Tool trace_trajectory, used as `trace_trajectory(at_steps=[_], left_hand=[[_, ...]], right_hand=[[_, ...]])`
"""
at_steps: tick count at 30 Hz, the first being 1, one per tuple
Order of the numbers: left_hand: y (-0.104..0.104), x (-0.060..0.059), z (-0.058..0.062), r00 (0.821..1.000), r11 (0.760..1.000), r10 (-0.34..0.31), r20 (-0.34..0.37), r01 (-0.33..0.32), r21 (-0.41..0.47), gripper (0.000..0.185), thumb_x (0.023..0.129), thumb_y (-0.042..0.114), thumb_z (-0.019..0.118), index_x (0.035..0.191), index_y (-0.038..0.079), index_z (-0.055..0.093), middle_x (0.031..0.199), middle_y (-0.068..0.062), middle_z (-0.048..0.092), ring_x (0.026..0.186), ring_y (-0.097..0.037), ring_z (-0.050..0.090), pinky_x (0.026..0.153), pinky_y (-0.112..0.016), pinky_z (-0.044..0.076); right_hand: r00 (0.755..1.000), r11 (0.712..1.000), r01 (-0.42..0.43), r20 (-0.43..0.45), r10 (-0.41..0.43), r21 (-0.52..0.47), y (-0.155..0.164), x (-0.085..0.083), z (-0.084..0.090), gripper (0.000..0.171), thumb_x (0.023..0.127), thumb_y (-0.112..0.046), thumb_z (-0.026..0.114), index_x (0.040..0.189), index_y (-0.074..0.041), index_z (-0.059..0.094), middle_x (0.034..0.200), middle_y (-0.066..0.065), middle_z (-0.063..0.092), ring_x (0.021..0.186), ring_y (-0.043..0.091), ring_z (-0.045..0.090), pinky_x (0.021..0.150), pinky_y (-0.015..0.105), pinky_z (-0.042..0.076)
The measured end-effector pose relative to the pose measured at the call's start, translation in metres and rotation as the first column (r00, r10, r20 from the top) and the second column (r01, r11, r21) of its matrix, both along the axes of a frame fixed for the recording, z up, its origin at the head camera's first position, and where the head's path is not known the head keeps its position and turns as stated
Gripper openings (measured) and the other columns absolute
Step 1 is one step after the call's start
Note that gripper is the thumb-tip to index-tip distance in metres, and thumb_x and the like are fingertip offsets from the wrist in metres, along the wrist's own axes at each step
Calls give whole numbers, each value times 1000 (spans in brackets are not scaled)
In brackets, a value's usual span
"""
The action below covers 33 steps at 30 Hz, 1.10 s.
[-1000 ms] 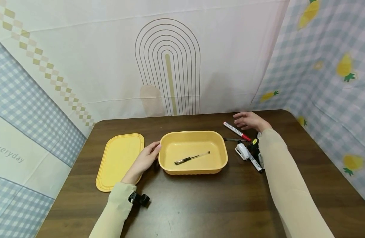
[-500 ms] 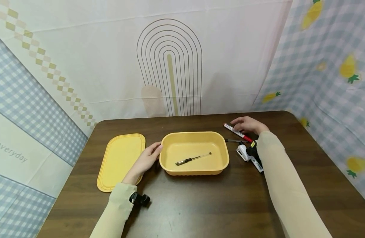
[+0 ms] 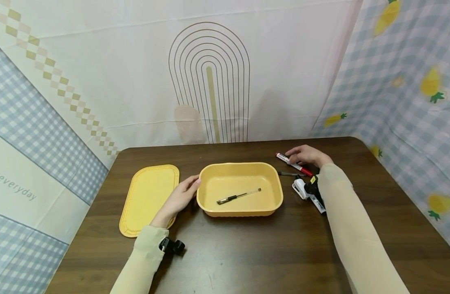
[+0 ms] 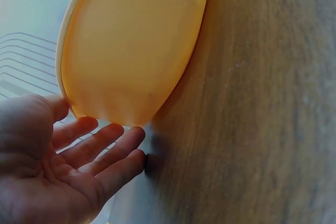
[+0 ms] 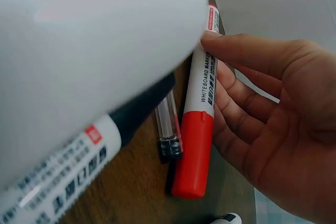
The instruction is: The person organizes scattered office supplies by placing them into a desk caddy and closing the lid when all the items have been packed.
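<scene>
Partly hidden under the right hand (image 3: 306, 155) at about 2 o'clock on the dark wooden table (image 3: 247, 253): a red-capped whiteboard marker (image 3: 293, 163), only its white tail and red cap showing past the knuckles from the head view. Plainer from the right wrist: fingers (image 5: 247, 56) laid along the marker (image 5: 198, 114), nearly straight and together, touching its barrel; whether the thumb closes round it cannot be told. Much of that wrist view blocked by a large white blurred shape (image 5: 89, 61) close to the lens, too near to identify. Just beside the marker, a thin clear pen (image 5: 169, 129) with a dark grip, seen from the head view as a slim dark line (image 3: 289, 174). Below it at 3 o'clock, a small cluster half covered by the right sleeve (image 3: 353, 237): a white object (image 3: 300, 188) and a second, black-and-white marker (image 3: 316, 200), details too small to read. At centre, a yellow tray (image 3: 276, 192) holding a black-gripped pen (image 3: 238, 196) lying slantwise. Left hand (image 3: 178, 198) at the tray's 9 o'clock end, fingers (image 4: 113, 145) relaxed and slightly apart, fingertips resting against the tray's outer wall (image 4: 131, 51), gripping nothing. Flat on the table at 9 o'clock, a yellow lid (image 3: 147, 198), its near corner covered by the left wrist. Small black wrist mount (image 3: 171, 246) at the left cuff.
</scene>
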State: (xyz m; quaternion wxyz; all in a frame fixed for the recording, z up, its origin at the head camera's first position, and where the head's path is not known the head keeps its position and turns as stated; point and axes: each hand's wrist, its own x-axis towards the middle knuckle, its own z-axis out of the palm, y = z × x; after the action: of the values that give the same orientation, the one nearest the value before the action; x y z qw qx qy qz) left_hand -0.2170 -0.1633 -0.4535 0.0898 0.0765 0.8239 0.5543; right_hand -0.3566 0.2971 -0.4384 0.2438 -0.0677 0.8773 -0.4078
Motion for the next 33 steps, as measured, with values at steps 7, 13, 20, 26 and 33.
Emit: trace_trajectory(at_steps=[7, 13, 20, 26, 33], left_hand=[[0, 1, 0, 1000, 1000, -4, 12, 3, 11, 49, 109, 32, 48, 148, 1, 48, 140, -19, 57, 124, -28, 58, 99, -41, 52], [0, -1, 0, 1000, 1000, -12, 28, 11, 29, 50, 109, 30, 48, 149, 1, 46, 141, -20, 56, 126, -29, 56, 101, -42, 51], [0, -3, 2, 999, 1000, -15, 41, 14, 9, 49, 111, 23, 43, 150, -5, 40, 144, -25, 52, 128, -33, 54, 102, -47, 49], [0, -3, -1, 999, 999, -21, 35, 20, 27, 50, 110, 27, 45, 150, -3, 43, 143, -23, 53, 128, -31, 55, 102, -44, 50], [0, -2, -1, 1000, 999, -13, 15, 13, 34, 49, 109, 29, 48, 147, -1, 47, 141, -21, 56, 125, -30, 57, 100, -41, 51]], right_hand=[[999, 999, -22, -35, 23, 37, -5, 4, 6, 46, 94, -12, 69, 133, 10, 58, 117, 20, 66, 92, 21, 59, 81, 35, 54], [999, 998, -26, -36, 28, 49, -7, 7, 9, 43, 95, -12, 69, 130, 11, 60, 110, 16, 68, 89, 18, 58, 78, 31, 54], [997, 996, -44, -60, 48, 77, -8, 5, 7, 40, 96, -12, 67, 130, 8, 62, 115, 17, 65, 90, 21, 56, 76, 29, 51], [998, 997, -36, -58, 40, 62, -8, 5, 8, 40, 96, -11, 65, 131, 7, 61, 122, 21, 62, 94, 21, 56, 77, 30, 51], [1000, 1000, -8, -23, 8, 0, -11, 4, 17, 44, 98, -12, 63, 136, 8, 56, 131, 24, 57, 100, 21, 55, 84, 33, 52]])
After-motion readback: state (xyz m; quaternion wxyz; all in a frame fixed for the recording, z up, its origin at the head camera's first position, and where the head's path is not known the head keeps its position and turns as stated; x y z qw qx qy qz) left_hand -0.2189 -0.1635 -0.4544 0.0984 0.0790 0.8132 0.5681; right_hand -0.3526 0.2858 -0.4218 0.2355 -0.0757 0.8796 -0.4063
